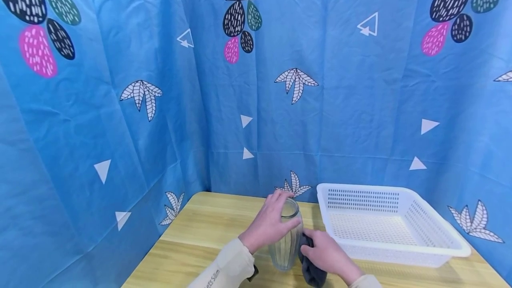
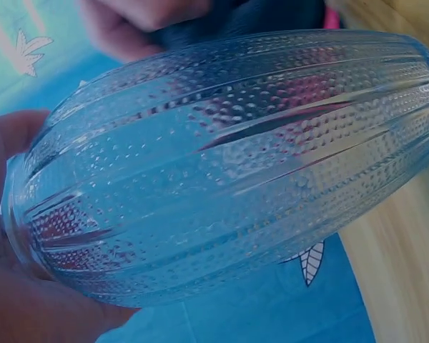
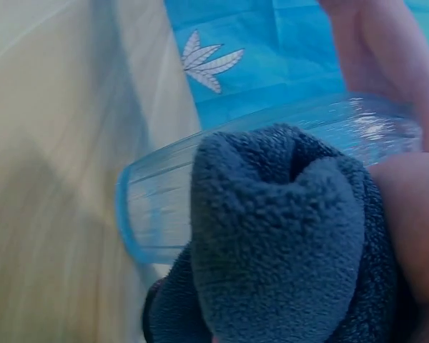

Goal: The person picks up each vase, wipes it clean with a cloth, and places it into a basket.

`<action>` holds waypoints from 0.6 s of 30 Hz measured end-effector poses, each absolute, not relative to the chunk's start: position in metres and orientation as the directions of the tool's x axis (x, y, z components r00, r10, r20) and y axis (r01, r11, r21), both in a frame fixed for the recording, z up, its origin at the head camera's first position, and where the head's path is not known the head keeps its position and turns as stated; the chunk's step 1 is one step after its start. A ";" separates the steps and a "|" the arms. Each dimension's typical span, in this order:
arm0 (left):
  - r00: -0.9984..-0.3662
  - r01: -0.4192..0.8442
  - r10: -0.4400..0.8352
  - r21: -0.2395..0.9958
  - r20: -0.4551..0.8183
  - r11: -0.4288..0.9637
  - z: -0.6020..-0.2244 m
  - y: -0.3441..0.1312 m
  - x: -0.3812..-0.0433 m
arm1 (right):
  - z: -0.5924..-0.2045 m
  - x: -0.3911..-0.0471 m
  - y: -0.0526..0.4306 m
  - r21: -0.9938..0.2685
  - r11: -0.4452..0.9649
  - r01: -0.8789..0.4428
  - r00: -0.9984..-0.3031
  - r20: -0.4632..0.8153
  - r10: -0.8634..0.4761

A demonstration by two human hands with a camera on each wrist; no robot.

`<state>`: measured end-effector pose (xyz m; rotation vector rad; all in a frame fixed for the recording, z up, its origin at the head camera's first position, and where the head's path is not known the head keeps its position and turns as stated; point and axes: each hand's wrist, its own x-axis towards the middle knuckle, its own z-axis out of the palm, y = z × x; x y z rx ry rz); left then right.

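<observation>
A clear glass vase (image 1: 285, 248) with ribbed, dimpled sides stands near the front of the wooden table. My left hand (image 1: 270, 222) grips it around the rim, thumb on the near side and fingers across the far side; the left wrist view shows the vase (image 2: 229, 171) close up. In my right hand (image 1: 326, 252) is a bunched dark grey cloth (image 1: 313, 272), held against the right side of the vase. The right wrist view shows the fluffy cloth (image 3: 279, 236) covering part of the glass.
A white perforated plastic basket (image 1: 394, 252) sits on the table to the right of the hands. The wooden table (image 1: 208, 221) ends at a blue patterned curtain (image 1: 352, 114) behind and on the left.
</observation>
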<state>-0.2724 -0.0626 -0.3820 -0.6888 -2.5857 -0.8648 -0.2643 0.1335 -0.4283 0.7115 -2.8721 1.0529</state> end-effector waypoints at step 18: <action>-0.824 0.551 0.332 0.515 0.459 0.657 -0.373 -0.063 -0.271 | -0.376 -0.255 0.125 -0.547 0.651 -0.526 -0.836 0.474 -0.277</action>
